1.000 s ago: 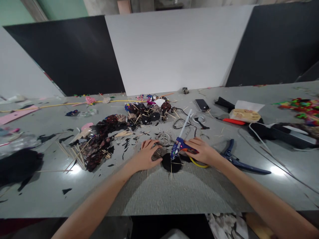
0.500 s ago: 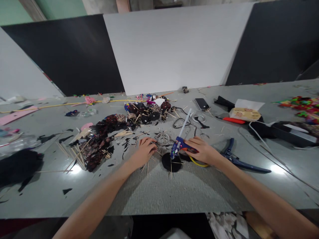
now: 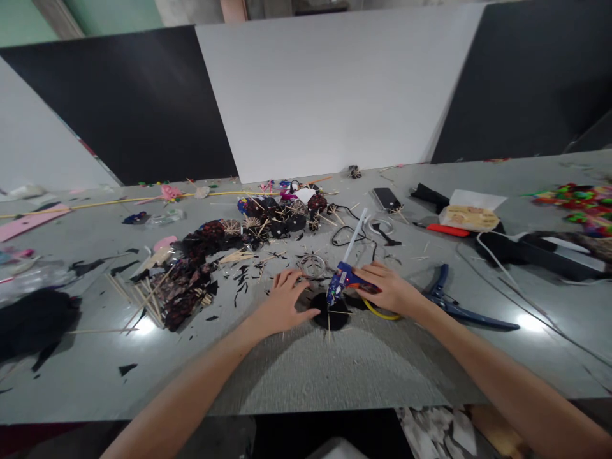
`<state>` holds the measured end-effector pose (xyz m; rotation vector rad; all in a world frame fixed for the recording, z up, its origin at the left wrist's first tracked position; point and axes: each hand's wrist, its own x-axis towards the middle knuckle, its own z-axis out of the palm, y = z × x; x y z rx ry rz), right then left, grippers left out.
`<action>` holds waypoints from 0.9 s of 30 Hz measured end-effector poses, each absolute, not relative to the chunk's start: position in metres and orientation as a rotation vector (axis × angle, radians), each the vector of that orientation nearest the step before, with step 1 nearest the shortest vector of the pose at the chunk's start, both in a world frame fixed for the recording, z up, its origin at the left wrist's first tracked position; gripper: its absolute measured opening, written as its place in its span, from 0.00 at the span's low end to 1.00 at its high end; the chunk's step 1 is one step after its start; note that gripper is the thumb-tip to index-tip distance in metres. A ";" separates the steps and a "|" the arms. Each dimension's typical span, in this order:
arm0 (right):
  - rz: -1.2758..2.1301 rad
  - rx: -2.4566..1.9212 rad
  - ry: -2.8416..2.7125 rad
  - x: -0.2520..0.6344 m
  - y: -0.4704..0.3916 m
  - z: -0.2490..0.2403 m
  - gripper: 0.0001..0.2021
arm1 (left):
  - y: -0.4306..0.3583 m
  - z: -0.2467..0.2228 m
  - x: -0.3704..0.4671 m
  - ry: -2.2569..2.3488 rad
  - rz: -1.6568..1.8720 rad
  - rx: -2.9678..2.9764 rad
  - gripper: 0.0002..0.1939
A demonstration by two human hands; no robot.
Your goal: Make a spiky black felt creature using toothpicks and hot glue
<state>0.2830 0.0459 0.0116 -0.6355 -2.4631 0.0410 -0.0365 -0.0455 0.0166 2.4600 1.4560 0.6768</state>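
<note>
My right hand (image 3: 385, 288) is closed round the handle of a blue hot glue gun (image 3: 342, 278). A long whitish glue stick (image 3: 356, 236) juts up from the gun's rear, and its nozzle points down at a round black disc (image 3: 327, 319) on the table. Thin wooden sticks lie on the disc and poke past its edge. My left hand (image 3: 287, 299) is open, fingers spread, at the disc's left edge, with the thumb reaching to it. A clear ring-shaped roll (image 3: 312, 266) lies just beyond the left fingertips.
Left of centre runs a heap of dark fabric pieces with wooden sticks (image 3: 191, 271). Blue-handled cutters (image 3: 459, 309) lie to the right. Farther back are a phone (image 3: 386, 199), an orange-handled tool (image 3: 448, 230) and a wipes pack (image 3: 471, 218). Black scraps are scattered about.
My left hand has shifted right and nearer the disc, its fingers now spread and thumb stretched out. The right hand and glue gun have stayed nearly still.
</note>
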 end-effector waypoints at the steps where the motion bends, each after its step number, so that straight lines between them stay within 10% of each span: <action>1: 0.043 -0.635 -2.463 0.283 0.046 0.012 0.19 | -0.046 0.016 -0.035 1.443 0.663 2.458 0.27; 27: -0.040 -0.600 -2.466 0.282 0.046 0.008 0.19 | -0.045 0.020 -0.040 1.387 0.592 2.405 0.29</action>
